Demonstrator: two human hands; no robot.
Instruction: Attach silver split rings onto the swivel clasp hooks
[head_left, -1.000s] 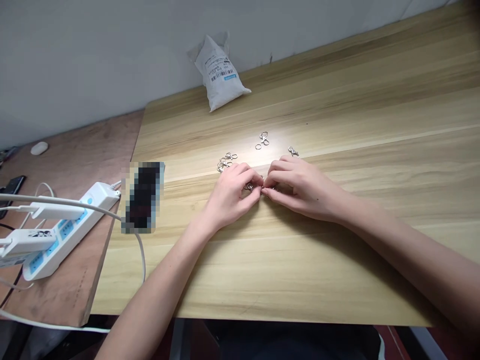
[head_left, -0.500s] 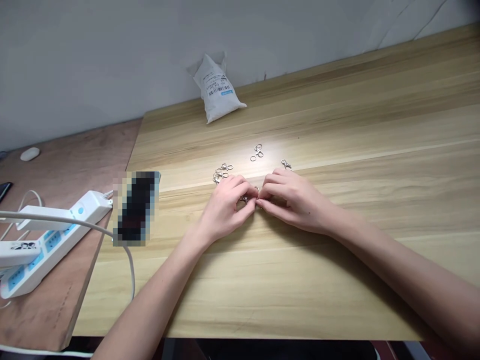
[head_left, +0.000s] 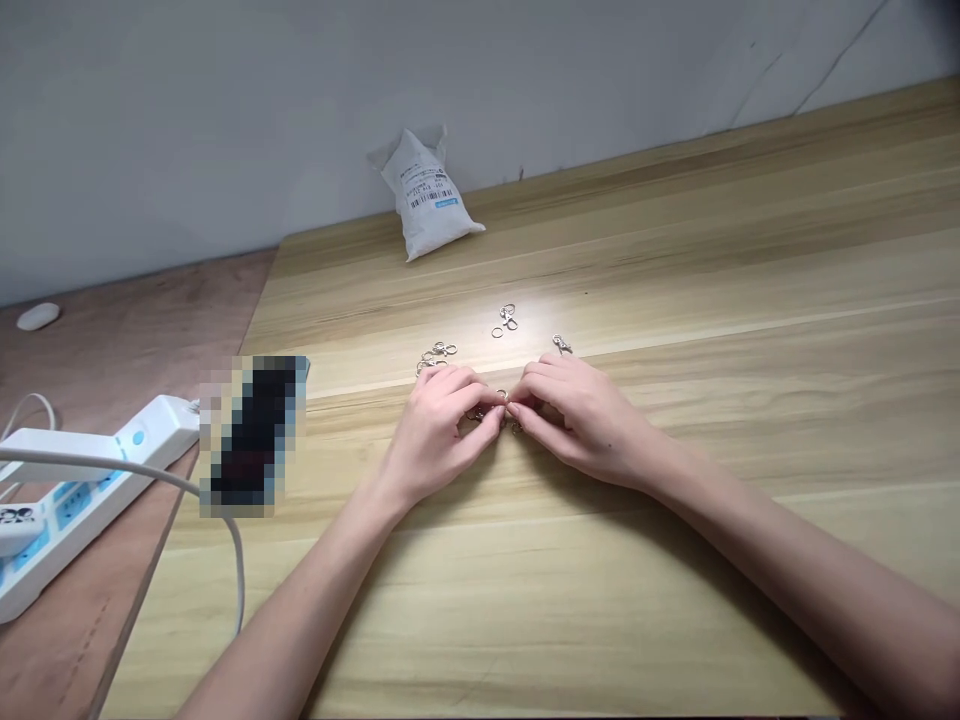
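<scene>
My left hand (head_left: 439, 430) and my right hand (head_left: 581, 415) meet fingertip to fingertip over the wooden table. Both are closed in a pinch on a small metal key ring (head_left: 502, 394), whose upper edge shows between them; the rest is covered by fingers. Bits of silvery metal show beneath the fingers of each hand, too hidden to make out fully. Beyond my left knuckles lie several lobster clasps with rings (head_left: 444, 349). Another clasp with a ring (head_left: 509, 318) and a loose ring (head_left: 497, 333) are farther back. A single clasp (head_left: 561, 344) lies just past my right hand.
A white plastic package (head_left: 435, 205) with a printed label leans at the wall. To the left are a blurred-out dark phone-like object (head_left: 255, 430), a white power strip (head_left: 97, 500) with plugs, a cable (head_left: 238, 560) crossing the table edge, and a white oval object (head_left: 38, 317).
The camera view has shifted, so the scene sits slightly lower and farther left. Both hands keep their pinch at the same place, with fingers moved slightly; the ring's edge shows more clearly.
</scene>
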